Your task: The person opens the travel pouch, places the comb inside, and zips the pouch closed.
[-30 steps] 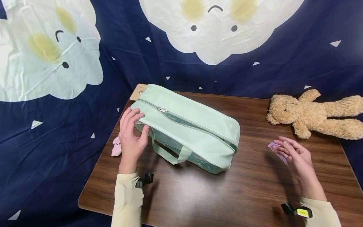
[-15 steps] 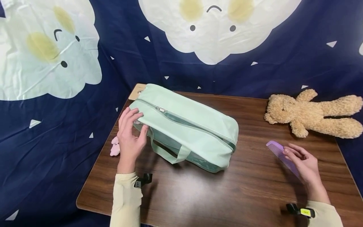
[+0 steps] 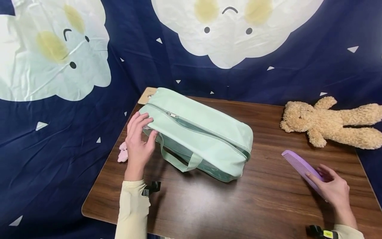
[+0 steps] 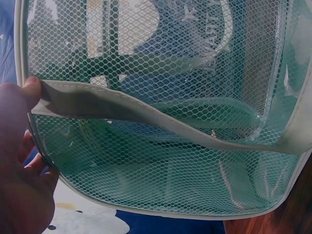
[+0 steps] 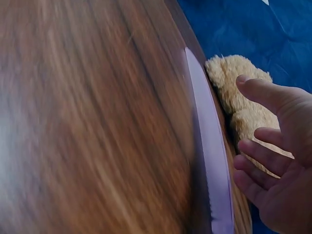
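Observation:
A mint green zip bag (image 3: 206, 121) with mesh sides stands on the table, its zipper partly undone. My left hand (image 3: 139, 144) grips the bag's left end; in the left wrist view, the thumb presses by the base of the fabric handle (image 4: 146, 114) and the fingers go round the edge. On the right, a purple comb (image 3: 301, 163) lies on the wood. My right hand (image 3: 335, 189) is beside the comb's near end. In the right wrist view its fingers (image 5: 263, 158) are parted and loosely bent, with nothing between them and the comb apart from the hand.
A tan teddy bear (image 3: 328, 121) lies at the table's back right edge. A small pink animal-shaped item (image 3: 123, 152) lies left of the bag, partly behind my left hand. A pale wooden piece (image 3: 145, 96) shows behind the bag. Dark blue cloth (image 3: 131, 30) hangs around the table.
My right hand has let go of the comb, which lies on the table, and has drawn back toward the near right. The left hand keeps its hold on the bag.

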A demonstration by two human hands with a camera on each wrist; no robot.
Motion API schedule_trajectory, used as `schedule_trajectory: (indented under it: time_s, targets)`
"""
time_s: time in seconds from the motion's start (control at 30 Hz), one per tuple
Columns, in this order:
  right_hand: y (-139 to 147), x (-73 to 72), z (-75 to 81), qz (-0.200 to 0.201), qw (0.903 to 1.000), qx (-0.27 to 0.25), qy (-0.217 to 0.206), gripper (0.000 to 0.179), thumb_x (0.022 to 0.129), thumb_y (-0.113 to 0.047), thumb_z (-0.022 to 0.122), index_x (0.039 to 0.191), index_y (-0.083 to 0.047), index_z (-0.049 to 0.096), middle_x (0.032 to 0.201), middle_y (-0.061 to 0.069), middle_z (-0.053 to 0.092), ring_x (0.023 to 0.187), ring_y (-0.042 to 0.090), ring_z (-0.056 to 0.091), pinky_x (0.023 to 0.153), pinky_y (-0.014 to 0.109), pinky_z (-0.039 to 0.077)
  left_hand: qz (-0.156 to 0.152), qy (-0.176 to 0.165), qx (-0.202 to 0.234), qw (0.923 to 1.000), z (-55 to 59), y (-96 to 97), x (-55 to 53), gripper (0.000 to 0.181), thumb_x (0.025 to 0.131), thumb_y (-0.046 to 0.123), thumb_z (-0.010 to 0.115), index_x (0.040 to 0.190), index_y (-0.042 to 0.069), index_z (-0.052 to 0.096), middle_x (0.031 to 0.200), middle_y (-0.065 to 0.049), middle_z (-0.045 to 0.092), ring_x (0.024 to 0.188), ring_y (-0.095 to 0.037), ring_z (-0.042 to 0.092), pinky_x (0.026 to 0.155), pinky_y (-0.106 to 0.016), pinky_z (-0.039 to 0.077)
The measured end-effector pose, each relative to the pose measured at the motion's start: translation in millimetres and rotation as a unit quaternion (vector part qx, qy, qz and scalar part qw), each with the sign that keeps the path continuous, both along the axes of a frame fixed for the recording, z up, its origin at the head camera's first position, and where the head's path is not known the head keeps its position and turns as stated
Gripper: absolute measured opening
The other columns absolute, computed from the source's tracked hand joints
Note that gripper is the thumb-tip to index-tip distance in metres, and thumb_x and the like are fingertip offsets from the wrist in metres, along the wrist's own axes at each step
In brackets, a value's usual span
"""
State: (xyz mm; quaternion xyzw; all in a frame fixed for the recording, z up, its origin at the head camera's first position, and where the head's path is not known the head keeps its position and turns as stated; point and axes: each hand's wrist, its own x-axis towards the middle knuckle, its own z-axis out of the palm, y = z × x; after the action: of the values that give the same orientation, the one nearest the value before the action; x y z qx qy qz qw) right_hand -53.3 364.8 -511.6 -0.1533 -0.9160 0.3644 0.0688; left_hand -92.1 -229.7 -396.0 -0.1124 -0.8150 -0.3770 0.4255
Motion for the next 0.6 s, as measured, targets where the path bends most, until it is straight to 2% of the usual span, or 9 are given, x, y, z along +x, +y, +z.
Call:
schedule_trajectory:
  time_s: [0.2,0.23,0.27,0.33,0.37,0.43,0.47,0.53,0.6]
  targets:
    - [13,4.6,-4.5,0.016,0.9986,0.05,-0.007,0.068,0.086,-0.036,0.082,0.136,0.006,0.061,0.089,-0.057,0.029,0.084,-0.035,0.022,0.091,0.046,0.035,0.004,-0.003,-0.002,1.0,1.3,-0.1,1.5,0.057,0.1,0.05,0.063,0.114,-0.005,0.07,0.127,-0.025,0.066,0.138,-0.045,0.049,0.122,-0.046,0.033]
    - [14,5.1,-5.5,0.02,0.9982,0.057,-0.007,0.067,0.086,-0.035,0.082,0.135,0.007,0.061,0.094,-0.055,0.035,0.085,-0.033,0.025,0.091,0.052,0.034,0.004,-0.003,-0.002,1.0,1.1,-0.1,1.6,0.057,0.1,0.049,0.063,0.114,-0.005,0.07,0.127,-0.025,0.066,0.138,-0.045,0.049,0.122,-0.046,0.034]
    - [15,5.4,-6.3,0.025,0.9977,0.062,-0.009,0.067,0.086,-0.034,0.081,0.134,0.008,0.061,0.102,-0.05,0.048,0.089,-0.027,0.038,0.091,0.055,0.033,0.002,-0.002,-0.002,1.0,1.1,-0.1,1.6,0.057,0.099,0.049,0.063,0.114,-0.005,0.07,0.127,-0.025,0.066,0.137,-0.046,0.049,0.122,-0.046,0.033]
    - [16,6.0,-8.6,0.034,0.9963,0.078,-0.006,0.065,0.085,-0.031,0.081,0.132,0.01,0.061,0.117,-0.024,0.07,0.092,-0.007,0.055,0.088,0.058,0.033,0.0,-0.002,0.0,1.0,1.0,0.0,1.5,0.057,0.099,0.05,0.063,0.114,-0.005,0.07,0.127,-0.025,0.066,0.137,-0.046,0.049,0.122,-0.046,0.033]
    - [16,6.0,-9.6,0.036,0.9958,0.084,-0.004,0.064,0.085,-0.03,0.081,0.13,0.01,0.062,0.12,-0.007,0.075,0.091,-0.005,0.056,0.088,0.059,0.033,-0.001,-0.001,0.0,1.0,1.1,0.1,1.5,0.058,0.099,0.05,0.063,0.114,-0.006,0.07,0.127,-0.025,0.066,0.137,-0.046,0.049,0.122,-0.046,0.034]
    - [16,6.1,-10.8,0.042,0.9945,0.096,-0.001,0.063,0.083,-0.027,0.081,0.129,0.011,0.062,0.123,0.03,0.068,0.089,0.016,0.061,0.086,0.059,0.034,-0.001,-0.001,0.002,1.0,1.0,0.1,1.6,0.058,0.099,0.05,0.063,0.113,-0.006,0.07,0.127,-0.025,0.066,0.137,-0.046,0.049,0.122,-0.046,0.034]
    - [16,5.9,-11.5,0.048,0.9941,0.097,0.001,0.062,0.083,-0.025,0.081,0.129,0.012,0.061,0.124,0.038,0.063,0.093,0.027,0.063,0.086,0.061,0.033,-0.001,-0.002,0.002,1.0,1.1,0.1,1.6,0.058,0.099,0.05,0.063,0.113,-0.006,0.07,0.127,-0.025,0.066,0.137,-0.046,0.049,0.121,-0.046,0.034]
    - [16,5.7,-12.4,0.055,0.9935,0.099,0.002,0.063,0.082,-0.024,0.082,0.129,0.013,0.06,0.124,0.04,0.062,0.094,0.027,0.064,0.087,0.062,0.034,0.001,-0.002,0.002,1.0,1.1,0.0,1.9,0.058,0.099,0.05,0.063,0.113,-0.006,0.07,0.127,-0.025,0.066,0.138,-0.045,0.049,0.121,-0.047,0.034]
    - [15,4.8,-12.5,0.064,0.9929,0.1,-0.005,0.066,0.082,-0.024,0.081,0.13,0.014,0.058,0.127,0.044,0.056,0.104,0.049,0.061,0.089,0.065,0.033,0.003,-0.003,0.002,1.0,0.9,-0.2,2.3,0.058,0.099,0.05,0.063,0.113,-0.006,0.07,0.127,-0.025,0.066,0.138,-0.045,0.049,0.121,-0.047,0.034]
